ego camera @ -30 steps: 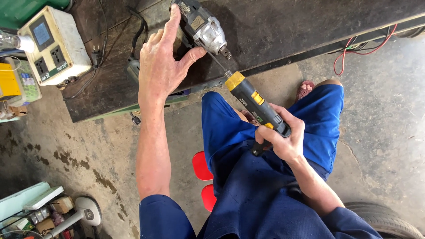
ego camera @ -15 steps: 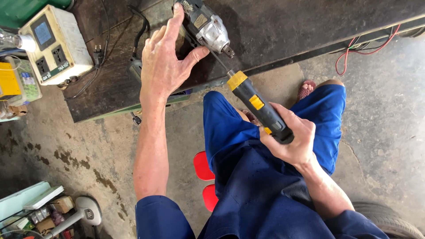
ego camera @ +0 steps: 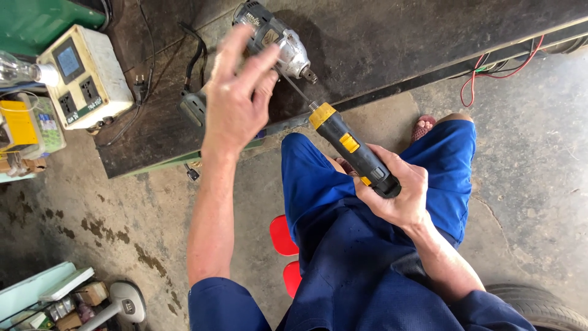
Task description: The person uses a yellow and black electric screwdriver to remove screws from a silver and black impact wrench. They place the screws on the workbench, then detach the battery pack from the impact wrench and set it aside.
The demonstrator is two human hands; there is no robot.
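My right hand [ego camera: 397, 195] grips a black and yellow electric screwdriver [ego camera: 350, 147], its thin bit angled up toward a grey and black power tool [ego camera: 277, 38] that lies on a dark bench top [ego camera: 398, 43]. My left hand [ego camera: 236, 95] hovers over the near side of that power tool with fingers spread, holding nothing; whether the fingertips touch the tool I cannot tell. I sit in blue work clothes, my knees under the bench edge.
A cream box with sockets and a small screen [ego camera: 82, 76] sits at the bench's left end, with black cables [ego camera: 144, 92] beside it. Red and green wires [ego camera: 490, 70] hang at the right. A red stool [ego camera: 283, 236] shows beneath me. Clutter [ego camera: 55, 300] lies bottom left; a tyre [ego camera: 539, 306] bottom right.
My left hand has lifted off the power tool and its fingers have spread. The screwdriver in my right hand has stayed aimed at the tool.
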